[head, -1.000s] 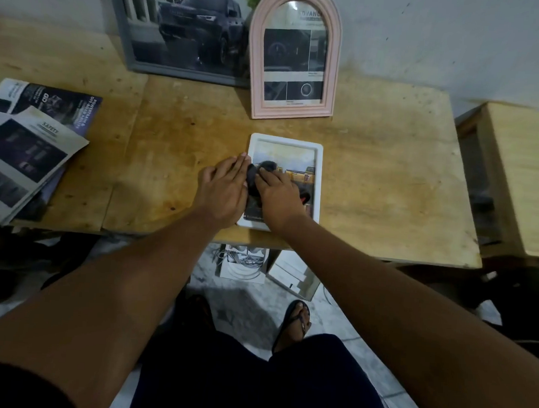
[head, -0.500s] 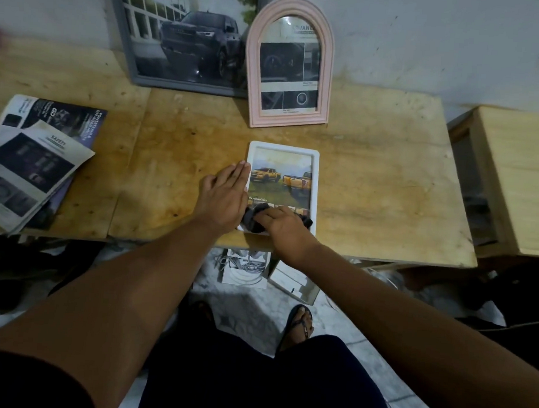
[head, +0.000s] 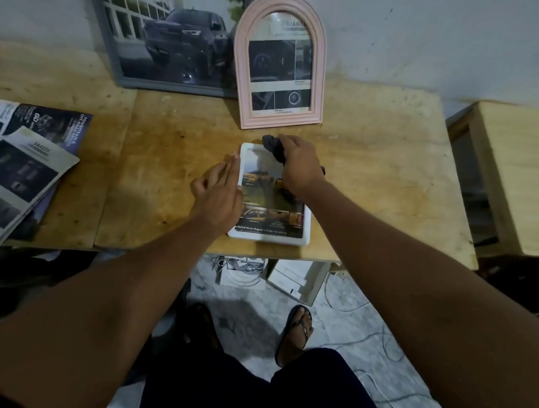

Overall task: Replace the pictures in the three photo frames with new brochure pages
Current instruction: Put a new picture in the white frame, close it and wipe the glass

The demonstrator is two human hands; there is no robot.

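Evidently wiping step: dark cloth (head: 272,144) clutched by right hand (head: 298,169), centre white photo frame (head: 269,237) steadied by straight-fingered left hand (head: 220,194); upright placement likely required next.

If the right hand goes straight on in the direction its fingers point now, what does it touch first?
Probably the foot of the pink frame, just beyond the cloth that the right hand grips; depth is hard to judge.
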